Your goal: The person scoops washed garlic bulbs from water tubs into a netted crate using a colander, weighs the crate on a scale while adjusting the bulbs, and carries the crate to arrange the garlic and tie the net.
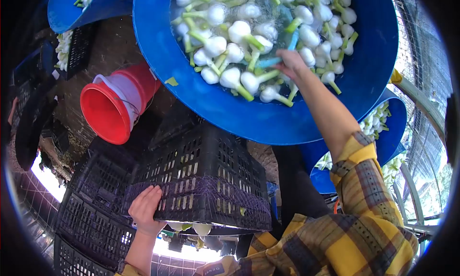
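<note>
My right hand point(291, 65) is closed around a light-blue tube point(268, 62), which looks like a hose, at the water's surface in a big blue tub point(201, 103). White garlic bulbs point(231, 77) with short green stems float around it, and the water is stirred up near the tub's middle. Lower left, my left hand point(145, 209) grips the edge of a black slatted crate point(184, 173), its fingers lying against the side. The crate is tilted, and a few pale bulbs point(202, 228) show at its lower edge. My left thumb is mostly hidden.
A red bucket point(103, 113) lies on its side left of the tub. Black crates point(91, 218) stand at the lower left. More blue tubs with bulbs point(376, 120) are at right and upper left point(72, 12). Netting and metal poles point(421, 103) line the right side.
</note>
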The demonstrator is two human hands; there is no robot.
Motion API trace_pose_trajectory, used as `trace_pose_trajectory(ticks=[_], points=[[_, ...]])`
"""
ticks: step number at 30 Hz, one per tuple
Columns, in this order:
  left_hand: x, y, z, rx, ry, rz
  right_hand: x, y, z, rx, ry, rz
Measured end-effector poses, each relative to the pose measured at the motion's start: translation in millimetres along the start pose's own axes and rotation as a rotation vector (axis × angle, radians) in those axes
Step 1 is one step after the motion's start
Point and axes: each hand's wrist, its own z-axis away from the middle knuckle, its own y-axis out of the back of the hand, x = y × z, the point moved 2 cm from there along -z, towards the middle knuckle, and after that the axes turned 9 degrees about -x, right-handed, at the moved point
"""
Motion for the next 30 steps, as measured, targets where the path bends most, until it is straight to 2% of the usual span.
trace_pose_trajectory(ticks=[3,6,8,14,23,30], points=[[-1.7,1.7,2.5,-0.007,0.002,-0.002,-4.7,-4.3,29.2,-0.027,-0.125,-0.178],[-0.9,3.5,3.6,0.000,0.001,-0.015,3.9,-30.9,15.7,-0.114,-0.002,-0.310],[2.7,7.9,1.8,0.019,0.003,-0.011,-0.5,-39.5,21.7,-0.067,-0.038,-0.279],[-0.6,5.5,10.1,0.084,-0.009,-0.022,-18.2,-41.8,74.6,-0.104,0.078,-0.211],[2.8,10.7,18.6,0.175,0.009,-0.055,-37.4,-19.9,161.2,-0.182,0.198,-0.159],[1.8,5.4,26.2,0.226,0.049,-0.060,-41.2,8.7,226.8,-0.153,0.225,-0.129]])
